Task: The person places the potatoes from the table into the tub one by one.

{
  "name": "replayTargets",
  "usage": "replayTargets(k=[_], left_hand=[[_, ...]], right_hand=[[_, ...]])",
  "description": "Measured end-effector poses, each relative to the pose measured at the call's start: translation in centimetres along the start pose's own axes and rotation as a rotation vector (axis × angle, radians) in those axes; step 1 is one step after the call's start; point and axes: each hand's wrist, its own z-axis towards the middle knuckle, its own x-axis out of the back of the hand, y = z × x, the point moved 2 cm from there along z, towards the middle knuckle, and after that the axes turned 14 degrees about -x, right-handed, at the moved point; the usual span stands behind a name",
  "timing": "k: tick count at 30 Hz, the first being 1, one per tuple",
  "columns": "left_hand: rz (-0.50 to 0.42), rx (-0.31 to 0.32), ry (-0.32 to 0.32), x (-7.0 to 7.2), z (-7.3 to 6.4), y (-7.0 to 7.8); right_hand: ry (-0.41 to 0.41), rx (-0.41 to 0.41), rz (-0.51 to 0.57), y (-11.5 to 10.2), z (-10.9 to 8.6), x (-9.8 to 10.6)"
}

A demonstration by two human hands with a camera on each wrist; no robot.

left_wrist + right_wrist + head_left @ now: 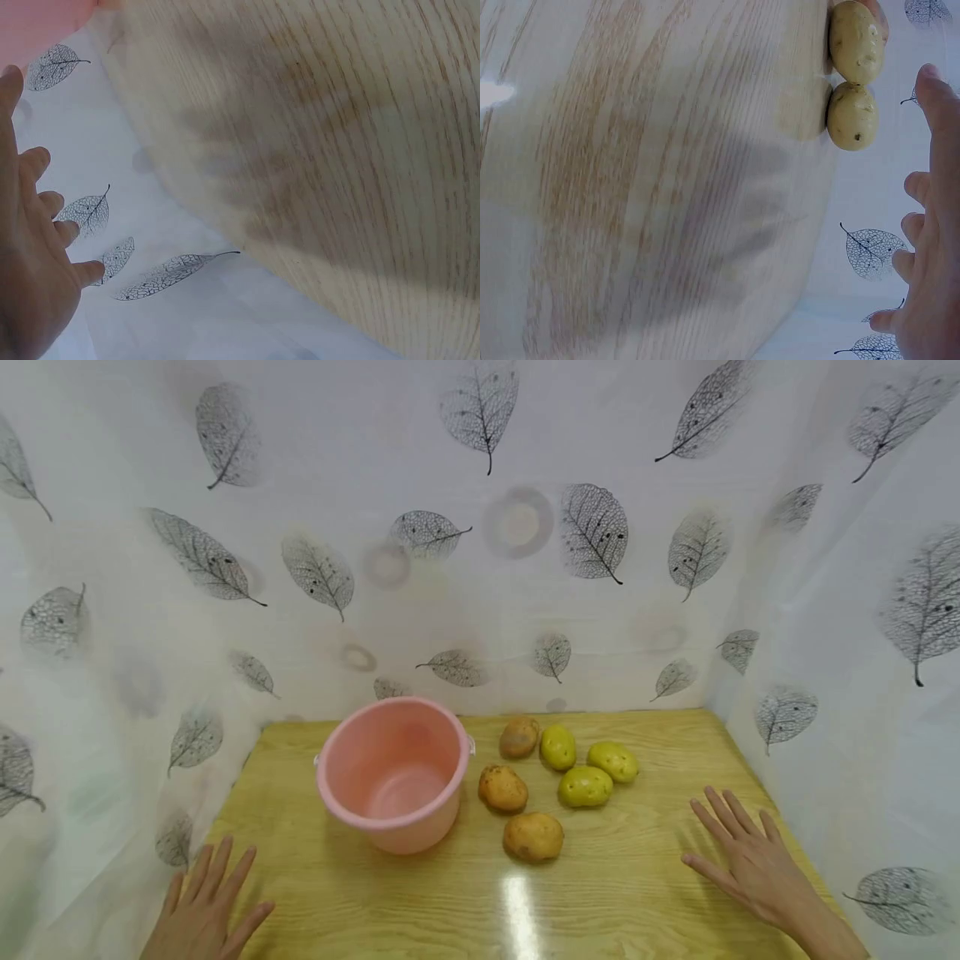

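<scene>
My left hand [201, 906] is spread above the table's left front corner, fingers straight, holding nothing. Over the right side of the table hovers my right hand [753, 864], its fingers also extended and apart. A pink bucket [442, 814] stands upright left of the middle, and its inside shows no contents. To the bucket's right lie three brown potatoes [533, 837] in a loose column. Beside them are three yellow-green potatoes [586, 787], close together. In the right wrist view, two yellowish potatoes [853, 116] appear beyond the thumb.
The wood-grain table [637, 893] is bounded at the back and both sides by a pale curtain [480, 618] printed with grey leaves. A bright light reflection falls on the front middle of the tabletop.
</scene>
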Motion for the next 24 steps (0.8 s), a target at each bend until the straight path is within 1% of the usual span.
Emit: replayTargets(k=[6, 9, 12, 14, 15, 18, 19, 21, 22, 24], left_hand=[[-0.011, 0.019, -0.035, -0.2, 0.0, -0.3], [0.018, 0.007, -0.006, -0.3, -0.1, -0.5], [0.015, -0.015, 0.059, -0.5, 0.2, -0.2], [-0.049, -0.007, 0.099, -0.4, 0.7, 0.1], [-0.097, 0.009, 0.11, -0.2, 1.0, 0.3], [-0.27, 0.098, 0.121, 0.6, 2.2, 1.2], [-0.328, 0.126, 0.134, 0.9, 2.7, 1.5], [-0.414, 0.171, 0.172, 1.7, 3.8, 2.5], [-0.449, 0.181, 0.204, 2.0, 4.3, 3.0], [-0.52, 0.18, 0.282, 2.6, 5.5, 4.0]], right_hand=[[0.013, 0.012, 0.0, -0.2, -0.1, -0.6], [0.01, 0.017, 0.02, -0.6, 0.1, -0.8], [0.004, 0.013, 0.05, -0.8, 0.1, -0.7], [0.001, 0.004, 0.083, -1.1, 0.1, -0.6], [0.002, -0.001, 0.108, -1.3, 0.2, -0.5], [0.005, -0.022, 0.187, -2.1, 0.7, -0.2], [0.003, -0.028, 0.217, -2.4, 0.9, -0.1], [-0.004, -0.045, 0.265, -3.1, 1.2, 0.0], [-0.011, -0.055, 0.281, -3.5, 1.3, 0.0], [-0.022, -0.071, 0.317, -4.2, 1.6, -0.1]])
